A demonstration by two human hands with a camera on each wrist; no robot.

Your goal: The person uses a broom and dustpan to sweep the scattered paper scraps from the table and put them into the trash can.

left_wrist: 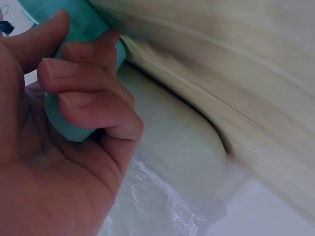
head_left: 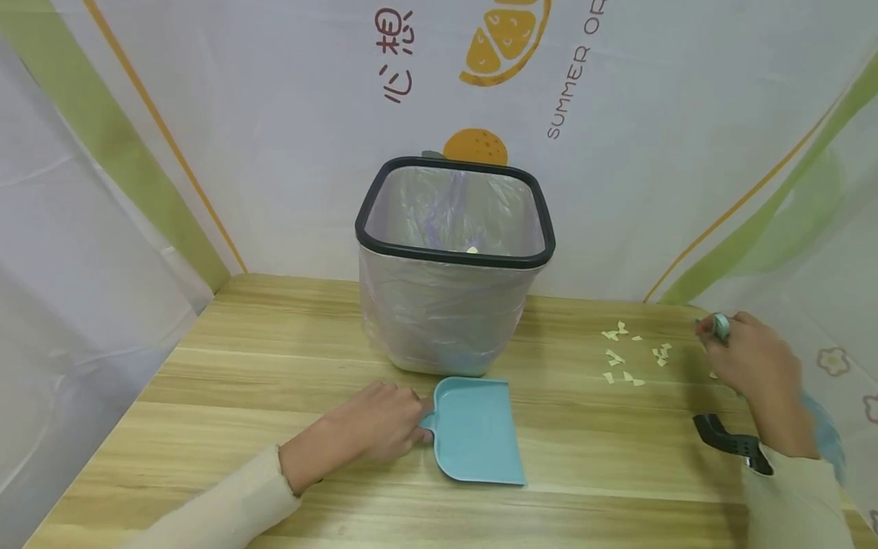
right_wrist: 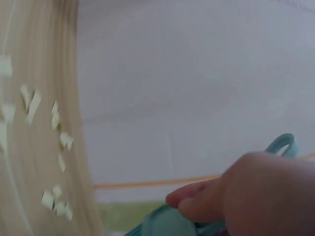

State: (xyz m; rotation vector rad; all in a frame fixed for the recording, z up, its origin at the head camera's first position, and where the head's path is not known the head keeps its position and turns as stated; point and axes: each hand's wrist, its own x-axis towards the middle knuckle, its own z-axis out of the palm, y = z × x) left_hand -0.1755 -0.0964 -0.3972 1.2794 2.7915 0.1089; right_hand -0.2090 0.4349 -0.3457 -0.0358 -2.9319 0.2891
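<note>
My left hand (head_left: 377, 423) grips the short handle of a light blue dustpan (head_left: 478, 431) lying low over the table in front of the bin. In the left wrist view, its fingers (left_wrist: 88, 81) curl round the teal handle. My right hand (head_left: 751, 362) holds a small teal brush (right_wrist: 170, 223) near the table's far right corner; a loop (head_left: 720, 326) shows at its handle end, and most of its head is hidden. Several pale paper scraps (head_left: 615, 357) lie scattered on the table just left of the right hand.
A bin (head_left: 446, 313) with a black rim and clear plastic liner stands at the back middle, a pale scrap (head_left: 472, 250) inside it. The wooden table (head_left: 274, 343) meets a printed white curtain (head_left: 288, 114) behind and at both sides. A black strap piece (head_left: 730, 438) juts from the right wrist.
</note>
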